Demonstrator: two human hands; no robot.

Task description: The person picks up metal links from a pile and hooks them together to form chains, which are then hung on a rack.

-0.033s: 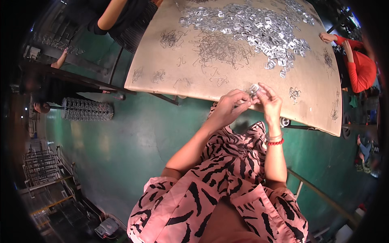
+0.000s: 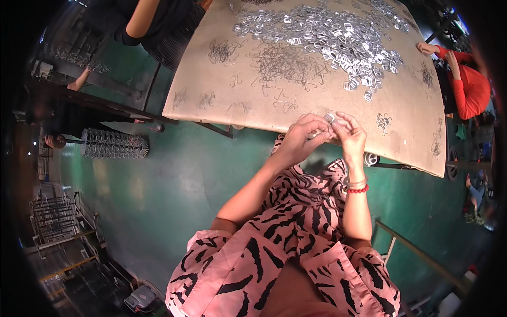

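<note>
- 1 silver metal buckle [image 2: 329, 117] sits between the hands, just above the near edge of the counter; blur hides whether a wire piece is with it.
- The left hand [image 2: 304, 138] is bent inward, its fingers pinched narrow beside the buckle; I cannot tell which of the 2 hands carries its weight.
- The right hand [image 2: 349, 133] has its thumb and some fingers close around the buckle's other side, while at least 1 finger stands raised; a red beaded bracelet [image 2: 358, 189] circles that wrist.
- The step in hand appears to be close fingertip work on this buckle; the next move seems to call for a steady pinch and small, paired adjustments.
- Ahead on the tan counter [image 2: 248, 117] lies a tangle of thin wire hooks [image 2: 285, 63], with a large heap of silver buckles [image 2: 348, 47] beyond and to its right.
- A small wire cluster [image 2: 384, 122] rests right of the hands.
- A co-worker's red sleeve [image 2: 463, 100] shows past the counter's right side.
- No brand, label or writing is readable on these parts.
</note>
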